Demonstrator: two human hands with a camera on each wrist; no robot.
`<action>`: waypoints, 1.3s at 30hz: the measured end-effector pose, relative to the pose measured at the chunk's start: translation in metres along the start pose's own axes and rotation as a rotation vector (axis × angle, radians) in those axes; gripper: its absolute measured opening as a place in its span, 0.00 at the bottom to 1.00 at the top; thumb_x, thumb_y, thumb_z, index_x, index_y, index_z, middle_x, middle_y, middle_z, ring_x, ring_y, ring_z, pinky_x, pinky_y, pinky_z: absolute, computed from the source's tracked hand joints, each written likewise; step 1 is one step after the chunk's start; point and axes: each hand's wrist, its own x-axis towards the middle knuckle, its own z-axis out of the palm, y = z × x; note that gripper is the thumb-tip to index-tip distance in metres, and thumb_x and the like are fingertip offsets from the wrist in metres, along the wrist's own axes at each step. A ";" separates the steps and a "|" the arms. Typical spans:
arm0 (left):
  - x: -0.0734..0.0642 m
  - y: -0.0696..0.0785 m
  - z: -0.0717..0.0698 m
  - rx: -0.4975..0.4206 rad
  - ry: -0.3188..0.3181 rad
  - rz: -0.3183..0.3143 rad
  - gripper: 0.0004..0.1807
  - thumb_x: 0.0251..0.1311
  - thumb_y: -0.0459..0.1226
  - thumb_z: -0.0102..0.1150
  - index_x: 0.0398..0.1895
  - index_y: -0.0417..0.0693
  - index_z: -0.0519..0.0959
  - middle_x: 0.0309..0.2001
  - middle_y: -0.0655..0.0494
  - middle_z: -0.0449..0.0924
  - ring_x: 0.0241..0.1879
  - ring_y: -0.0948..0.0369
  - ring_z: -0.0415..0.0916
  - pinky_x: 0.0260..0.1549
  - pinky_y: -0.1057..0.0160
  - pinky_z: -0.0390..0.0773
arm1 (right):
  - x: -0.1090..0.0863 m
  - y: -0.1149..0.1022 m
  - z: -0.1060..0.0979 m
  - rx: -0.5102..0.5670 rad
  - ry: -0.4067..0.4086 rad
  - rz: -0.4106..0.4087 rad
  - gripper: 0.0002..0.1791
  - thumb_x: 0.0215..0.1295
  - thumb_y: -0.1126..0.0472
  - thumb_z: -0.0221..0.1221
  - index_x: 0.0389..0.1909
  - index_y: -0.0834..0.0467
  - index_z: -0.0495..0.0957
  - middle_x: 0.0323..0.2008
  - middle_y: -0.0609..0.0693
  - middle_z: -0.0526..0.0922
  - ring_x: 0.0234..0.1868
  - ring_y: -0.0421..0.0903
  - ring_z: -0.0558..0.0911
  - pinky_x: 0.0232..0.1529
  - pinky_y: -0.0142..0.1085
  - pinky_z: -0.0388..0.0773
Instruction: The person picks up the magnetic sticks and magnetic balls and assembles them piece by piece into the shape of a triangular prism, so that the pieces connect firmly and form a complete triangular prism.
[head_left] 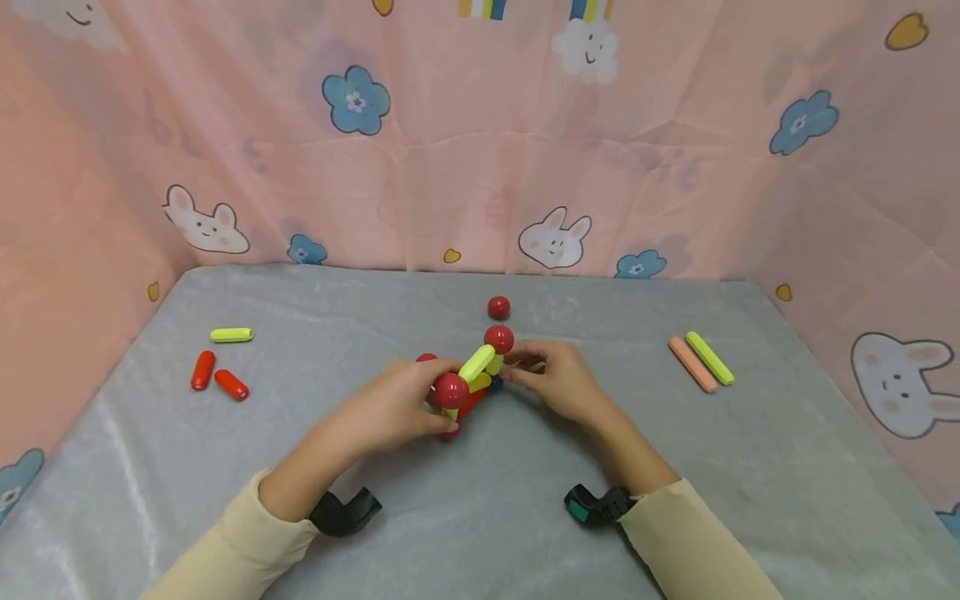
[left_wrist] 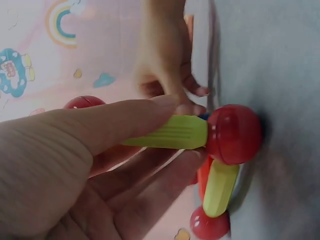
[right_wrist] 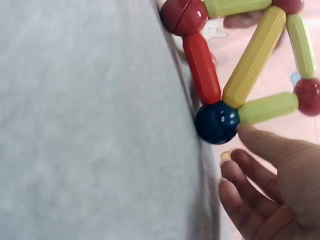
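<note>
Pinching lime rod (left_wrist: 182,131) with left fingers (left_wrist: 162,184), right fingers (right_wrist: 252,170) loose beside blue ball (right_wrist: 215,124)

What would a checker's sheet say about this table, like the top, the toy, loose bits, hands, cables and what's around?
Surface: grey cloth, a little creased.
Job's things: toy of joined sticks and balls, mid-table.
Clutter: two red sticks and a green stick at left; an orange stick and another green stick at right; a loose red ball behind the toy.
Grippers: left hand pinches the toy; right hand has its thumb at the blue ball.
Cables: nothing seen.
Surroundings: pink curtain with bunnies and flowers.
</note>
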 end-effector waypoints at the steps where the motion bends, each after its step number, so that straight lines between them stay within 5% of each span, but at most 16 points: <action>1: 0.000 0.001 0.002 -0.008 0.004 0.007 0.34 0.50 0.33 0.77 0.63 0.46 0.76 0.50 0.53 0.85 0.43 0.60 0.82 0.46 0.61 0.86 | 0.000 -0.002 -0.001 -0.006 0.002 0.001 0.14 0.63 0.61 0.69 0.49 0.59 0.86 0.44 0.54 0.89 0.43 0.48 0.87 0.47 0.41 0.85; 8: 0.004 0.005 0.025 -0.081 0.118 0.082 0.29 0.52 0.33 0.76 0.59 0.46 0.76 0.43 0.56 0.87 0.36 0.63 0.86 0.34 0.68 0.83 | 0.003 -0.007 0.001 0.221 -0.026 0.090 0.20 0.65 0.60 0.67 0.57 0.59 0.82 0.55 0.55 0.86 0.51 0.49 0.88 0.55 0.41 0.83; 12: 0.006 0.006 0.032 -0.048 0.176 0.092 0.33 0.52 0.38 0.77 0.62 0.48 0.75 0.46 0.57 0.87 0.37 0.64 0.85 0.36 0.68 0.84 | 0.003 -0.008 -0.003 0.238 -0.019 0.127 0.21 0.69 0.59 0.63 0.62 0.57 0.79 0.60 0.54 0.83 0.58 0.51 0.85 0.61 0.47 0.80; 17: 0.006 -0.005 0.008 0.173 0.139 0.097 0.35 0.51 0.48 0.78 0.61 0.48 0.78 0.52 0.55 0.86 0.47 0.59 0.83 0.47 0.58 0.84 | 0.000 -0.013 -0.022 0.130 -0.132 0.158 0.25 0.74 0.54 0.57 0.69 0.58 0.72 0.61 0.58 0.81 0.54 0.53 0.85 0.56 0.45 0.83; 21: 0.006 -0.026 -0.014 0.307 0.087 0.061 0.31 0.55 0.47 0.75 0.61 0.48 0.79 0.57 0.52 0.82 0.53 0.55 0.79 0.53 0.52 0.82 | -0.006 -0.021 -0.039 -0.099 -0.294 0.147 0.25 0.72 0.51 0.59 0.64 0.60 0.76 0.50 0.56 0.86 0.44 0.48 0.85 0.45 0.40 0.83; 26: 0.013 -0.049 -0.017 0.290 -0.018 0.071 0.26 0.58 0.42 0.73 0.60 0.49 0.80 0.52 0.54 0.81 0.48 0.58 0.76 0.52 0.54 0.80 | -0.011 -0.039 -0.028 -0.240 -0.449 0.104 0.29 0.60 0.44 0.70 0.58 0.55 0.81 0.47 0.46 0.87 0.46 0.43 0.84 0.47 0.38 0.82; 33: 0.019 -0.058 -0.013 0.191 -0.002 0.042 0.20 0.59 0.37 0.72 0.55 0.45 0.82 0.45 0.53 0.84 0.42 0.59 0.77 0.47 0.57 0.82 | -0.011 -0.050 0.005 -0.196 -0.327 0.021 0.29 0.48 0.46 0.78 0.52 0.51 0.83 0.42 0.43 0.86 0.45 0.44 0.81 0.46 0.37 0.80; 39: 0.017 -0.055 -0.011 0.224 0.042 0.011 0.19 0.57 0.37 0.73 0.52 0.44 0.83 0.39 0.54 0.84 0.37 0.60 0.77 0.40 0.59 0.80 | -0.009 -0.047 0.013 -0.183 -0.234 0.021 0.26 0.49 0.48 0.78 0.50 0.50 0.85 0.42 0.43 0.86 0.46 0.45 0.80 0.46 0.39 0.80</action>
